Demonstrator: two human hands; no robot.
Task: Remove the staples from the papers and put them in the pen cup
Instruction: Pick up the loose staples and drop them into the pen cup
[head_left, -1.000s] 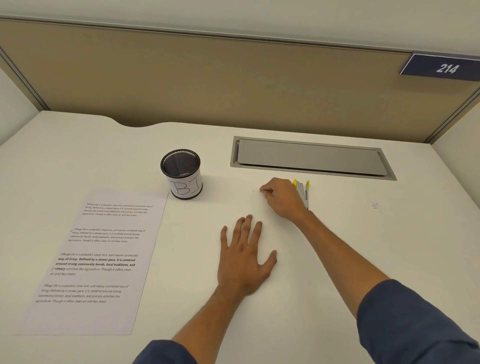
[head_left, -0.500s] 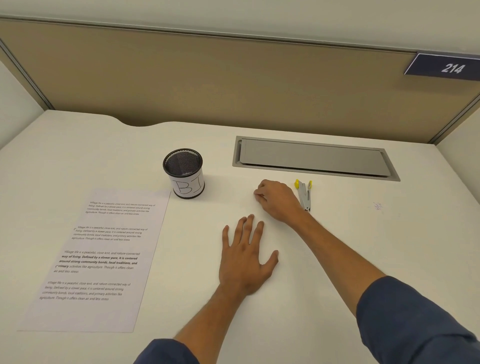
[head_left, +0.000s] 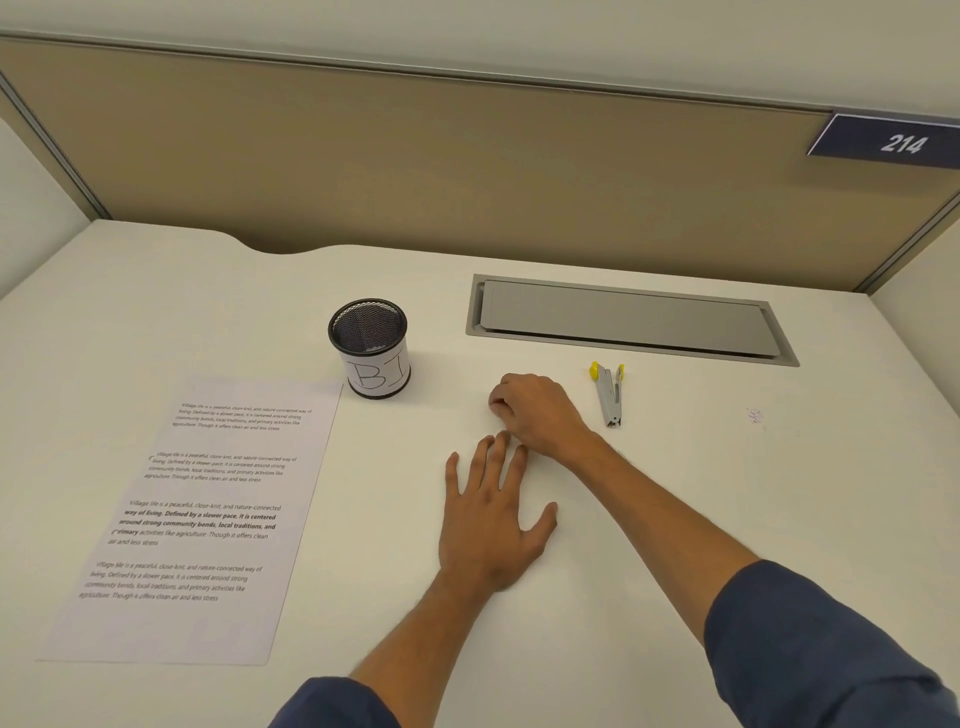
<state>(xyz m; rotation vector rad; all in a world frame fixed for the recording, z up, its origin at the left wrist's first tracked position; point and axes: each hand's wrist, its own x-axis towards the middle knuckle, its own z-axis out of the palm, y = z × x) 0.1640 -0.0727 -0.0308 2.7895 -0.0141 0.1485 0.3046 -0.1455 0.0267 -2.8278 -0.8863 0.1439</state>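
White desk held printed paper at left, flat. Black mesh pen cup stood upright just beyond paper's far right corner. Left hand lay flat on desk, fingers spread straight. Right hand rested beyond it, fingers curled under; what they pinched, if anything, could not be told. Grey-yellow staple remover lay just right of right hand, apart from it.
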